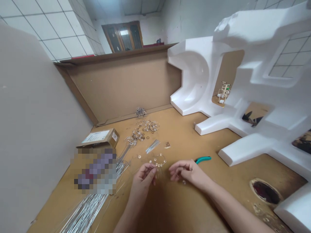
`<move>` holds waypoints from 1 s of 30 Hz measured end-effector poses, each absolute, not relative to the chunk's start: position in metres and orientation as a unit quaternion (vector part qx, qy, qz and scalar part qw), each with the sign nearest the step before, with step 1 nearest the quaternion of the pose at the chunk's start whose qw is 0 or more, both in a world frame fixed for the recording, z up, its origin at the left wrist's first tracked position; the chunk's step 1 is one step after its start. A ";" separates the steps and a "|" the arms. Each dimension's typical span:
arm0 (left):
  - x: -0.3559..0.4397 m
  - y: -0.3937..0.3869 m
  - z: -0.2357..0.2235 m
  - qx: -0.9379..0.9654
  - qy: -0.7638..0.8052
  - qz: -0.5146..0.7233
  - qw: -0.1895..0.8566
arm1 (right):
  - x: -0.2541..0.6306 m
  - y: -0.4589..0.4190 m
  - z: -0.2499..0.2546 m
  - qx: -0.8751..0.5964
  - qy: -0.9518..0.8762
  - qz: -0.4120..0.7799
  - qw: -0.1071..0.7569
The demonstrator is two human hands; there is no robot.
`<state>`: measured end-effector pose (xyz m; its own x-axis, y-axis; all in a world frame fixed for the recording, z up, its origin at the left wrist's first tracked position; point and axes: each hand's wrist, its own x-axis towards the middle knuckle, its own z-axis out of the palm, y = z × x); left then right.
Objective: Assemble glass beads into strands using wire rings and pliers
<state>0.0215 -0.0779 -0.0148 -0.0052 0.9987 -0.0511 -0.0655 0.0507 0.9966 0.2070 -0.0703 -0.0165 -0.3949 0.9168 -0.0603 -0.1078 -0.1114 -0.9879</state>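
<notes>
My left hand (145, 174) is closed in a pinch at the near end of a loop of clear round beads on thin wire (160, 165). The loop curves away from the fingertips over the brown tabletop. To its right, my right hand (184, 171) has its fingers curled together; what they hold, if anything, is too small to make out. A single clear bead (184, 182) shows just below that hand. Pliers with a teal handle (203, 159) lie beyond the right wrist, partly hidden by it.
A bundle of thin metal rods (85, 213) lies at left, near a blurred purple object (97, 170) and a cardboard box (100, 137). Farther back are short rods (153, 146), piles of beaded pieces and rings (136, 137). White foam packing (233, 155) stands at right near a dark oval hole (265, 192).
</notes>
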 end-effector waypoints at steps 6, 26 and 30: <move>0.021 -0.079 -0.015 0.504 0.516 0.478 0.501 | 0.203 -0.070 -0.024 -0.375 -0.612 0.577 0.390; 0.012 -0.078 -0.014 0.534 0.526 0.463 0.473 | 0.213 -0.059 -0.028 -0.426 -0.542 0.611 0.389; 0.014 -0.081 -0.013 0.542 0.522 0.447 0.484 | 0.210 -0.061 -0.027 -0.411 -0.505 0.648 0.396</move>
<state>0.0145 -0.0806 -0.0130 0.0551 0.9983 -0.0210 0.1340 0.0134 0.9909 0.2097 -0.0612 -0.0275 -0.3485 0.9278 -0.1330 -0.0979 -0.1772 -0.9793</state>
